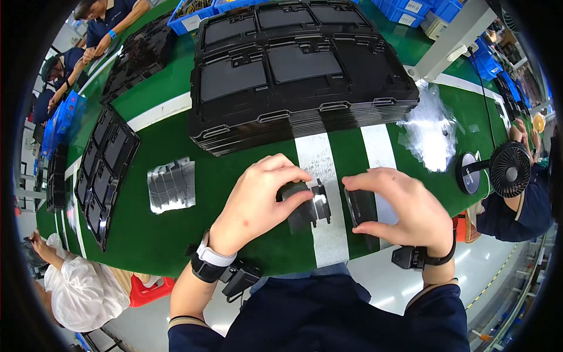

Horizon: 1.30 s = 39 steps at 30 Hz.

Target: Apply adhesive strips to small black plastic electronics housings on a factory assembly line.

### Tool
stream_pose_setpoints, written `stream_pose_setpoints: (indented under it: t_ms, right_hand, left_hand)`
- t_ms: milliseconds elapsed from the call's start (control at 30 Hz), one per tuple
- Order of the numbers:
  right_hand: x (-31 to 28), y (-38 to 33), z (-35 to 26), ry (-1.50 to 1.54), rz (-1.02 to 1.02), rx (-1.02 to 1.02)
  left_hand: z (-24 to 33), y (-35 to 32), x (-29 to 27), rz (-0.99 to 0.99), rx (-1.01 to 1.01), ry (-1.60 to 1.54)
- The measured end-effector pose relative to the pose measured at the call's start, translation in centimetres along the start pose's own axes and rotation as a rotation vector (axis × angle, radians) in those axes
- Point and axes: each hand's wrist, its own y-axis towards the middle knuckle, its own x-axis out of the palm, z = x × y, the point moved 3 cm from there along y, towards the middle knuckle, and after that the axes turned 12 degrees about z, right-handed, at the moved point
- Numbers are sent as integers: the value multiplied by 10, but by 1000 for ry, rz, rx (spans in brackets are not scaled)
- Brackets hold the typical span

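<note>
Dark piece [320, 205], left hand [258, 196] pinching, partly covering it, right hand [406, 205] gripping black panel [365, 206]

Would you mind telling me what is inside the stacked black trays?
Flat dark grey panels lie in compartments of the top tray. The trays beneath show only their edges; whatever they hold is covered and cannot be seen.

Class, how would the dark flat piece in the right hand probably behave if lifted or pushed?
The dark flat piece is probably stiff: its long edge looks straight between thumb and finger of the right hand. It may be light, since it looks small and one hand's fingertips hold it. It seems unlikely to roll, given its flat, straight-edged shape.
</note>
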Motion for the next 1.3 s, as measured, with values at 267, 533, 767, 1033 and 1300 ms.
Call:
stream_pose_setpoints:
  t_ms: [267,533,767,1033,1300]
  right_hand:
    - [26,-32,34,-128,-18,-198]
    - [33,-40,44,-10,38,-264]
    - [38,-38,43,-1,33,-265]
    - [40,-36,41,-31,33,-239]
    - [39,-37,41,-40,43,-239]
  left_hand:
    - [2,-6,1,-115,36,119]
    - [1,-6,6,-140,12,78]
    - [-1,-6,7,-148,-6,78]
    - [-2,-6,7,-154,-8,90]
    - [-1,-6,7,-152,-9,85]
